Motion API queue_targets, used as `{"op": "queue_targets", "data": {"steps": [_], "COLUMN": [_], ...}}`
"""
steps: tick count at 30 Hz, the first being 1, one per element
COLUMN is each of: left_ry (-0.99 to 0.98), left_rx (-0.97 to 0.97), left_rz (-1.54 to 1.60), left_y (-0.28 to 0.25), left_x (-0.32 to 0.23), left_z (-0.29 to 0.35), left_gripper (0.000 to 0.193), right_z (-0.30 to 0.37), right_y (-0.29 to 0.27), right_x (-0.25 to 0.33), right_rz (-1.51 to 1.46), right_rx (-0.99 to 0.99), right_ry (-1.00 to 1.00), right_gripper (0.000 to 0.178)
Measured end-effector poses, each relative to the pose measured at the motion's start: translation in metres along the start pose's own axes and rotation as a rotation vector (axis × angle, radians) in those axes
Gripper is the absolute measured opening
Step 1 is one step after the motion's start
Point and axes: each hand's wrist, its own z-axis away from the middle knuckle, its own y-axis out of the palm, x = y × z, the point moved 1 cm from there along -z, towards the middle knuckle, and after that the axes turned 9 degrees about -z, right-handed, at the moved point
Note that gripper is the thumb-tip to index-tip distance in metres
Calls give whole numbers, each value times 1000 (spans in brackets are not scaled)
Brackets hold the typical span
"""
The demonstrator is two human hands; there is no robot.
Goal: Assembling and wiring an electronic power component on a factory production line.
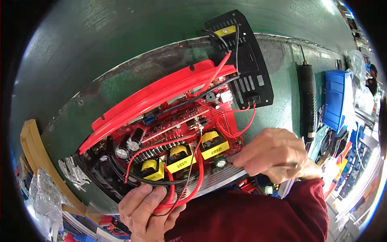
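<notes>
An opened electronic device with a red circuit board (231, 125) lies at a slant on the bench. Three transformers wrapped in yellow tape (181, 163) line its near side, with capacitors (134, 144) to their left. My left hand (147, 211) is closed round a loop of thick red wires (200, 177) at the near edge. Close to the board's right corner is my right hand (276, 155), slightly blurred, its fingers curled together; whatever they hold is hidden. A black vented end panel (252, 60) lies beyond, joined by red and black wires. A red casing side (157, 101) runs behind the board.
A black electric screwdriver (308, 97) hangs upright at the right, beside a blue bin (336, 94). Small metal strips (74, 173) lie left of the device. Further left are a tan wooden edge (38, 161) and clear plastic bags (46, 201).
</notes>
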Motion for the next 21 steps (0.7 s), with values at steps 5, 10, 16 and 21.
{"op": "queue_targets", "data": {"steps": [5,10,16,21], "left_ry": [3,8,-9,14], "left_rx": [1,2,6,0], "left_rz": [24,12,24,19], "left_y": [3,2,-1,4], "left_x": [1,0,0,1], "left_z": [-1,-1,0,0], "left_gripper": [27,27,27,26], "right_z": [-2,-2,-3,0], "right_y": [-4,-6,-3,-6], "right_x": [3,2,3,0], "right_rz": [-53,45,32,-2], "right_rx": [-27,11,20,24], "right_ry": [110,-50,-52,2], "right_gripper": [8,15,15,13]}}
